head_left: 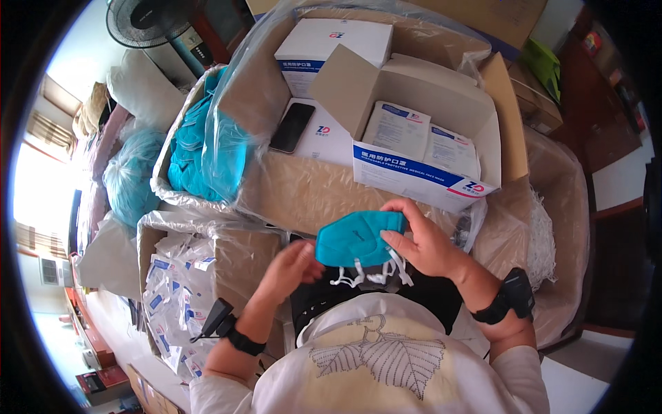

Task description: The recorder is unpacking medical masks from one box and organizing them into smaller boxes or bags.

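Note:
A teal folded face mask (358, 239) is in front of my body, its white ear straps dangling below. My right hand (427, 245) pinches its right end, thumb on the front face and fingers behind. My left hand (293, 268) is at the mask's left edge, fingers curled and smeared by motion; I cannot tell whether they touch it. Beyond my right hand stands an open white and blue box (420, 172) containing white packets (396, 131). To the left, a plastic-lined bin holds a heap of teal masks (200, 155).
A large plastic-lined carton (296, 190) holds the open box, a closed white box (338, 41) and a black phone (292, 127). Nearer on the left, another carton contains many small white packets (176, 303). White straps (543, 241) lie in a lined carton at right. A fan (147, 21) stands far left.

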Available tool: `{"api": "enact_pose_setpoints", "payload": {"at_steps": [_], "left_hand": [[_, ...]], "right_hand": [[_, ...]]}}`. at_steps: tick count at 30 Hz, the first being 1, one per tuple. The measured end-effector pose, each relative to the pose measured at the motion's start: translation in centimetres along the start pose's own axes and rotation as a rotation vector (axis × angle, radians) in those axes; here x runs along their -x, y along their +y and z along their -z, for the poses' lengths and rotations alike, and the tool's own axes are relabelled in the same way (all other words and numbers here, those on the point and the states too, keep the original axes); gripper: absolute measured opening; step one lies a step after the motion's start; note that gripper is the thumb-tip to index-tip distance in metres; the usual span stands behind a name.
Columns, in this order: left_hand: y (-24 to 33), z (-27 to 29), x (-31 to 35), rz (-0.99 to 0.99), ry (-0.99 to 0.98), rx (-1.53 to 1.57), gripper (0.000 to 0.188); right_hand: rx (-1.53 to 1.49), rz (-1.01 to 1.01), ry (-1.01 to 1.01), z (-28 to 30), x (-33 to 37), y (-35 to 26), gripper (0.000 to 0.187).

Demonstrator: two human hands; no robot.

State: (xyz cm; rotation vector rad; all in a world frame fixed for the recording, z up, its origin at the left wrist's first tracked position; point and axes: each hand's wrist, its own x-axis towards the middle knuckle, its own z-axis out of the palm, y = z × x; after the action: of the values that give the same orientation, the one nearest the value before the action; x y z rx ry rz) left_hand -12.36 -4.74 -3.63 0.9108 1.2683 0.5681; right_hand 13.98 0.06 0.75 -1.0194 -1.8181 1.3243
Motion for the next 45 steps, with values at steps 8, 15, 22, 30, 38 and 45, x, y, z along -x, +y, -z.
{"api": "enact_pose_setpoints", "payload": {"at_steps": [8, 15, 22, 30, 38, 45], "left_hand": [[9.8, -6.7, -0.7, -0.784, 0.201, -0.689, 0.041], [8.6, -6.4, -2.1, -0.605, 0.286, -0.667, 0.035], [8.0, -6.2, -1.8, -0.547, 0.349, -0.762, 0.03], [8.5, -6.1, -1.9, -0.634, 0.332, -0.78, 0.029], [7.5, -6.2, -3.8, -0.599, 0.284, -0.629, 0.029], [8.3, -7.7, -3.9, -0.677, 0.457, -0.804, 0.03]], "right_hand": [[0.115, 0.009, -0.211, -0.1, -2.0, -1.9, 0.041], [-0.304, -0.179, -0.111, -1.2, 0.3, 0.4, 0.043], [0.02, -0.07, 0.005, -3.6, 1.6, 0.5, 0.028], [0.444, 0.126, 0.098, -2.8, 1.1, 0.9, 0.02], [0.605, 0.178, 0.239, -3.4, 0.9, 1.9, 0.019], [0.539, 0.121, 0.228, -3.7, 0.2, 0.9, 0.028]]}}
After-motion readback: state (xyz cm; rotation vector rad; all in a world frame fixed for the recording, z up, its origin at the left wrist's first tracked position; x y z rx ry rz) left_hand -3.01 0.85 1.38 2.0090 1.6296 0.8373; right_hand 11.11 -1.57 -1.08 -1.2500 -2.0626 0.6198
